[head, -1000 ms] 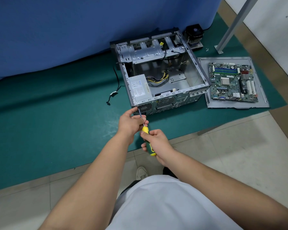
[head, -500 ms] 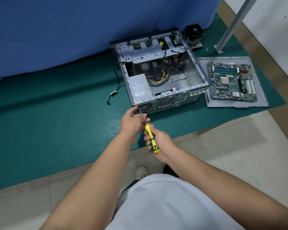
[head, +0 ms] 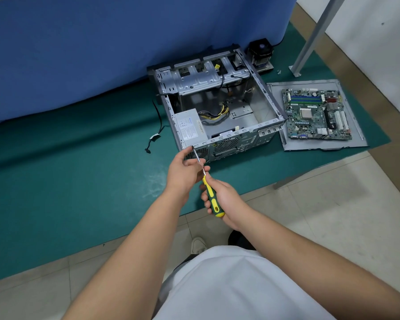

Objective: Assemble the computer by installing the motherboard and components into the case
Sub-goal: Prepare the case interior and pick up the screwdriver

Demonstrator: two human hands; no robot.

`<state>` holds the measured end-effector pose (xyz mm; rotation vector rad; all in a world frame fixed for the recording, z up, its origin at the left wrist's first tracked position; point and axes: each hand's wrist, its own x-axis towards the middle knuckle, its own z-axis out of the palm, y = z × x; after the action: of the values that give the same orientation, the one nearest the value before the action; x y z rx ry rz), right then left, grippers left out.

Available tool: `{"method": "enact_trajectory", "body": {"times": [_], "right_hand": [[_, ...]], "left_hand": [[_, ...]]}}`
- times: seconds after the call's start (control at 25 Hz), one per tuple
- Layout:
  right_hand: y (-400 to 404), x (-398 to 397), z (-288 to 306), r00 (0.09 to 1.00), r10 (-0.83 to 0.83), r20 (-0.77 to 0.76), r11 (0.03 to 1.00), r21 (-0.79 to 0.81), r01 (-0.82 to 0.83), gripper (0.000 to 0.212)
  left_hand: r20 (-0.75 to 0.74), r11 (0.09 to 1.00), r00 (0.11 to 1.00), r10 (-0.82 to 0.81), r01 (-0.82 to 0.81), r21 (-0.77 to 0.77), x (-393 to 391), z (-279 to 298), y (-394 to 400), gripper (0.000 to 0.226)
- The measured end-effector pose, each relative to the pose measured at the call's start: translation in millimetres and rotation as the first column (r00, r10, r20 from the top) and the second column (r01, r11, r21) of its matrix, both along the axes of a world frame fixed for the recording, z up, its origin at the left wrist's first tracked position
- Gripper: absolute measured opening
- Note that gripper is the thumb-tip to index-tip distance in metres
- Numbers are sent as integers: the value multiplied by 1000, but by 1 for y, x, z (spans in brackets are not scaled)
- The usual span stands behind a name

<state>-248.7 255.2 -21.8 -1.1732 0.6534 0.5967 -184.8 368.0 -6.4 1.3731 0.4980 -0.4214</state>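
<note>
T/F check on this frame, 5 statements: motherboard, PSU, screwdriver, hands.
1. The motherboard is already mounted inside the case. False: it lies on a grey panel right of the case.
2. The power supply sits in the case's near-left corner. True.
3. The right hand holds the screwdriver by its yellow-green handle. True.
4. The left hand rests flat on the green mat. False: its fingers pinch the screwdriver's shaft near the tip.
5. The screwdriver tip is at the case's near-left rear edge. True.
</note>
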Motion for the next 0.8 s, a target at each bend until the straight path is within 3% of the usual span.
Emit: {"method": "enact_trajectory", "body": {"times": [0.08, 0.16, 0.28, 0.4, 0.56, 0.64, 0.72, 0.8], "right_hand": [[-13, 13, 5, 995, -42, 88, 999, -29, 44, 31], [-34, 35, 12, 984, -98, 148, 992, -70, 109, 24], [-81, 81, 26, 970, -135, 201, 967, -186, 173, 12], [-143, 134, 34, 959, -85, 271, 896, -400, 193, 16], [-235, 197, 34, 949, -62, 309, 733, -631, 254, 19], [-274, 222, 18, 966, -75, 246, 704, -674, 226, 20], [-306, 243, -9, 994, -28, 102, 665, -741, 94, 16], [-324, 259, -39, 997, 51, -57, 604, -793, -76, 22]], "left_hand": [[97, 998, 995, -38, 33, 57, 15, 6, -6, 45], [191, 970, 973, -126, 81, 227, 35, 9, -10, 33], [273, 847, 906, -323, 149, 510, 70, 9, -17, 28], [265, 674, 806, -529, 211, 708, 117, 6, -30, 34], [48, 243, 608, -793, 243, 939, 199, 4, -51, 51], [-82, 75, 602, -794, 231, 970, 234, 2, -56, 64], [-199, -21, 635, -746, 277, 961, 260, -5, -58, 74], [-294, -53, 652, -699, 363, 930, 270, -15, -55, 78]]}}
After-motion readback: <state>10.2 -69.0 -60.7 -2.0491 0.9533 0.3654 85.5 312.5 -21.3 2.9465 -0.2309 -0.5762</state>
